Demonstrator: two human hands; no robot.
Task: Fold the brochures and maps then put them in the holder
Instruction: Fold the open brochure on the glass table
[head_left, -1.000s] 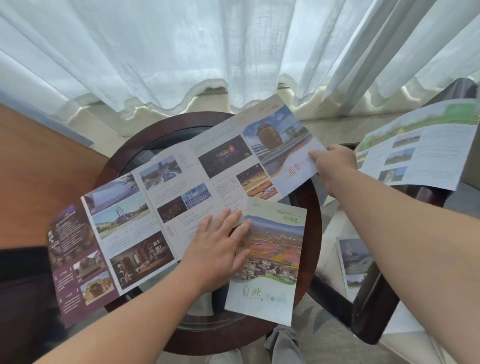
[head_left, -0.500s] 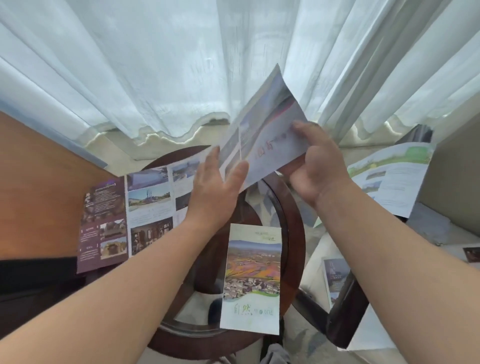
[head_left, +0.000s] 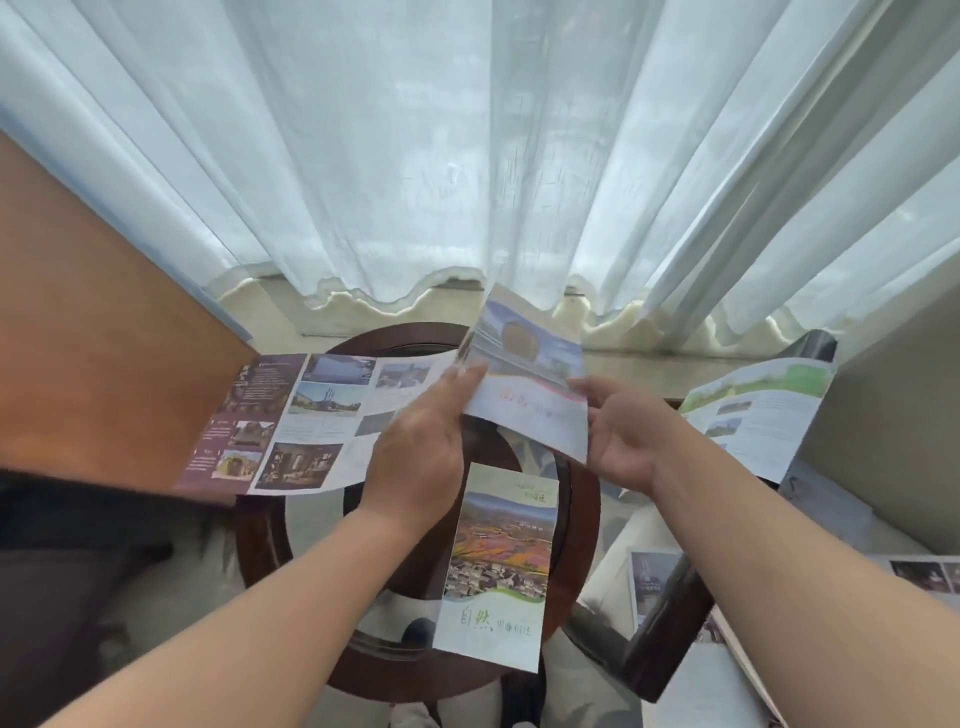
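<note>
over the tabletop: long brochure (head_left: 311, 421) spread out, photo panels up, purple end past the left rim.
end panel: right end panel (head_left: 530, 384) lifted off the tabletop & tilted up toward the curtain; cover w/ a round brown building showing.
left hand: left hand (head_left: 421, 447) flat, fingers straight & together, tips against the raised panel's left edge at the crease; grips nothing.
right hand: right hand (head_left: 623, 436) w/ thumb on the panel's right edge, fingers hidden behind the paper; holds the panel up.
hands: apart, one each side of the raised panel.
folded brochure: folded brochure (head_left: 498, 561) flat on the tabletop, just below the hands; field photo & green lettering on front, bottom edge over the near rim.
tabletop: round, dark wood rim (head_left: 395, 335), glass centre.
right side: open leaflet (head_left: 763, 410) w/ green band, apart from the hands; can't tell what it rests on.
lower right: loose leaflets (head_left: 649, 582) lying low, partly hidden.
behind: white sheer curtain (head_left: 467, 156); orange-brown wood panel (head_left: 104, 338) at left.
</note>
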